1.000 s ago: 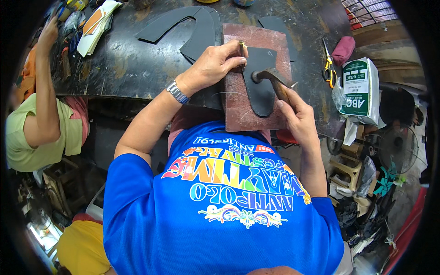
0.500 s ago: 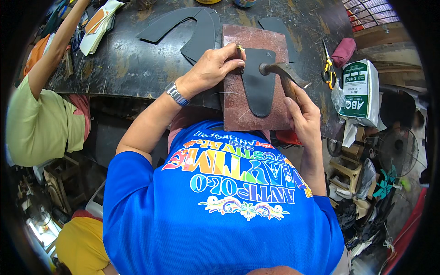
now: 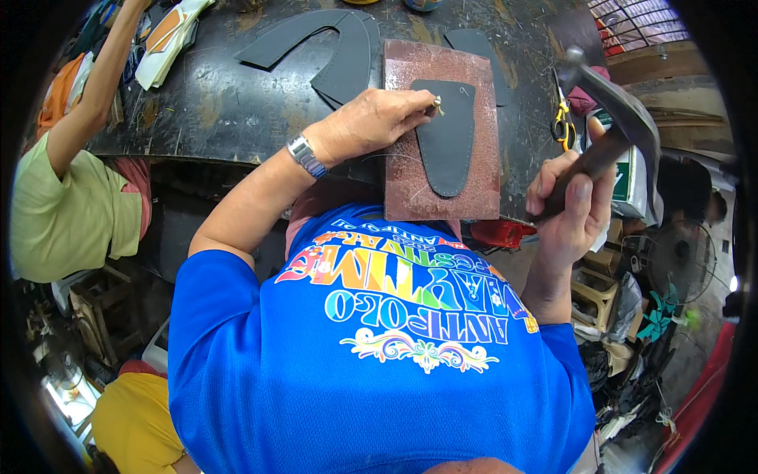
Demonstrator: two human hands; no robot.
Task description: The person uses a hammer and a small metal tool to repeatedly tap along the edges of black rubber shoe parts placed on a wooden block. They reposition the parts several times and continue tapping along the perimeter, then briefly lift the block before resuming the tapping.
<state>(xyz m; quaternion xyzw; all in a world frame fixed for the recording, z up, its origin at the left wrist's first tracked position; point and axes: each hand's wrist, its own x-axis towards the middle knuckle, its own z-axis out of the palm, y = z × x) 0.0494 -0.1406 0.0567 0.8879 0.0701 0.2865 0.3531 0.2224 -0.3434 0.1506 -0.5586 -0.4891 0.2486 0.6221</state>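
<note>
Black tapered piece (image 3: 447,146) is lying on a board (image 3: 404,197); left hand (image 3: 377,120) is pinching a metal tool (image 3: 437,103) (mostly hidden), right hand (image 3: 575,209) is gripping a hammer (image 3: 620,107).

Dressed in a bright blue shirt (image 3: 379,419) with short sleeves (image 3: 213,308), big rainbow letters (image 3: 422,294) across the front, and curly swirls (image 3: 425,353) of white, yellow and pink up near the top. Wearing a shiny silver watch (image 3: 306,156) with a link band, next to a bare left hand (image 3: 375,122). Bare at the right hand (image 3: 572,197) too, with a bit of pink cloth (image 3: 306,209) peeking out past the bottom of the shirt.
</note>
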